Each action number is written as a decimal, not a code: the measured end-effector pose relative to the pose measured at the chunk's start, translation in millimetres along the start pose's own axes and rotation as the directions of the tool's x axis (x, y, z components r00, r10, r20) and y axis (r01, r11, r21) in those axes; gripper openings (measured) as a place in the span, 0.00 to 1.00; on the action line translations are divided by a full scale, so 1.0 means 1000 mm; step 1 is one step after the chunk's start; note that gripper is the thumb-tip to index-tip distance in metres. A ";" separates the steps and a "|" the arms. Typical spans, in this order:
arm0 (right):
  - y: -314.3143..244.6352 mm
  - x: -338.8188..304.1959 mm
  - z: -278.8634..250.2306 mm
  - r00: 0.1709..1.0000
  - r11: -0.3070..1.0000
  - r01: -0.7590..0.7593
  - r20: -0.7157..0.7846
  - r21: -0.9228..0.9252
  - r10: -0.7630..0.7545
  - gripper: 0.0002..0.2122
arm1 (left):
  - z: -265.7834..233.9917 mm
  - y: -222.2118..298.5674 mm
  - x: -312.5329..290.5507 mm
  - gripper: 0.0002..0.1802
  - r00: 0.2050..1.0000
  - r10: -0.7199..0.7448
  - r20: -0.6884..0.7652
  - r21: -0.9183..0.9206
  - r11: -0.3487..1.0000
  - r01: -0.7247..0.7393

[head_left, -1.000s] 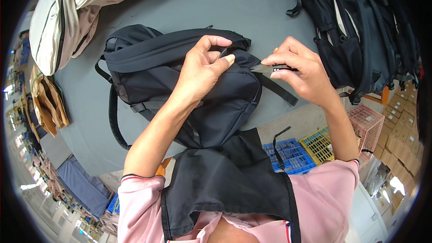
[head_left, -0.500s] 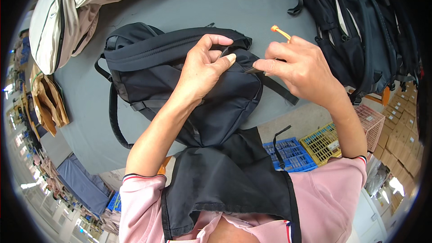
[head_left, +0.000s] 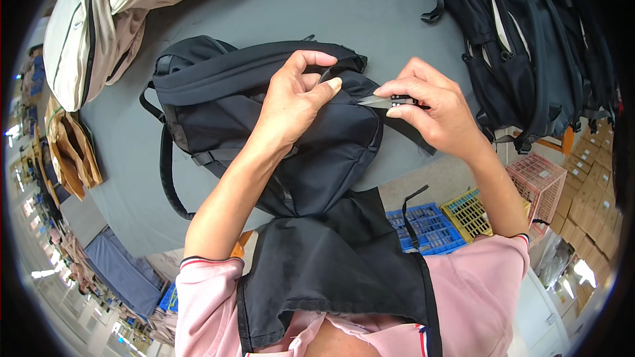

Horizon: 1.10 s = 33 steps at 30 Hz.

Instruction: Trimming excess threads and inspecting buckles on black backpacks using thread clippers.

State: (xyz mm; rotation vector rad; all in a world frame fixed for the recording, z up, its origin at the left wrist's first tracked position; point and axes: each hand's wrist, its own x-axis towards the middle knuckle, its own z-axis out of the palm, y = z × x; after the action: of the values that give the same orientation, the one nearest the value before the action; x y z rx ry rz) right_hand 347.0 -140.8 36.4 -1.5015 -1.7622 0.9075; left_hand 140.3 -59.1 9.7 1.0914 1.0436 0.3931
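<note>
A black backpack (head_left: 331,142) lies on its side on the grey-covered table, its padded shoulder strap (head_left: 228,73) running across the top. My left hand (head_left: 294,102) is closed, thumb and forefinger pinching a bit of black material near the bag's right end. Just to the right, my right hand (head_left: 436,102) grips a small pair of thread snips (head_left: 377,102) with silver blades and a dark handle. The blade tips point left, close to the bag's fabric; whether they touch it I cannot tell. A loose black webbing strap (head_left: 413,135) hangs past the bag under that hand.
More black backpacks (head_left: 529,59) are piled at the table's right. Beige bags (head_left: 73,33) lie at the far left above a brown paper bag (head_left: 69,152). Blue (head_left: 430,225), yellow (head_left: 469,215) and pink (head_left: 536,178) plastic crates stand beyond the near right edge.
My right hand has turned and shifted slightly down, so the snips' blades now show. The orange cord end above it is out of sight. My left hand keeps its pinch.
</note>
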 end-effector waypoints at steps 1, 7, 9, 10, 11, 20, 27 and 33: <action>-0.001 0.001 0.000 0.998 0.993 0.058 0.020 -0.098 -0.057 0.09 | 0.000 0.001 0.000 0.15 1.000 -0.008 -0.006 0.007 1.000 0.008; -0.007 0.008 -0.002 0.988 0.950 0.142 0.099 -0.278 -0.118 0.08 | 0.002 -0.001 -0.001 0.15 1.000 -0.008 0.000 -0.009 1.000 0.008; -0.007 0.008 0.000 0.986 0.936 0.166 0.078 -0.310 -0.149 0.08 | 0.001 -0.004 0.000 0.15 1.000 0.001 0.007 -0.026 1.000 0.000; -0.007 0.008 0.002 0.982 0.920 0.189 0.056 -0.342 -0.181 0.08 | 0.000 -0.004 0.000 0.15 1.000 0.010 0.014 -0.041 0.999 -0.010; -0.004 0.006 0.006 0.982 0.920 0.189 0.057 -0.343 -0.180 0.08 | 0.000 -0.003 0.000 0.15 1.000 0.011 0.014 -0.042 0.999 -0.010; -0.006 -0.010 0.019 0.986 0.986 -0.150 -0.057 0.071 0.154 0.11 | 0.002 -0.005 0.002 0.15 1.000 0.011 0.004 0.027 1.000 -0.011; 0.007 -0.024 0.026 0.960 0.936 -0.155 -0.177 0.315 0.218 0.10 | 0.001 -0.006 0.008 0.15 1.000 0.008 0.008 0.015 1.000 -0.009; 0.018 -0.039 0.045 0.873 0.685 -0.308 -0.091 0.660 0.479 0.07 | 0.001 -0.008 0.011 0.17 0.998 0.041 0.042 0.039 0.998 -0.043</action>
State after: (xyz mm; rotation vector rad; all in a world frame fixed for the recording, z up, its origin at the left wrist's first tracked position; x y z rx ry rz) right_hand 324.7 -181.7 -4.8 -1.4612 -0.7994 1.2917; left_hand 145.2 -55.0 -2.6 1.1537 0.9966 0.3832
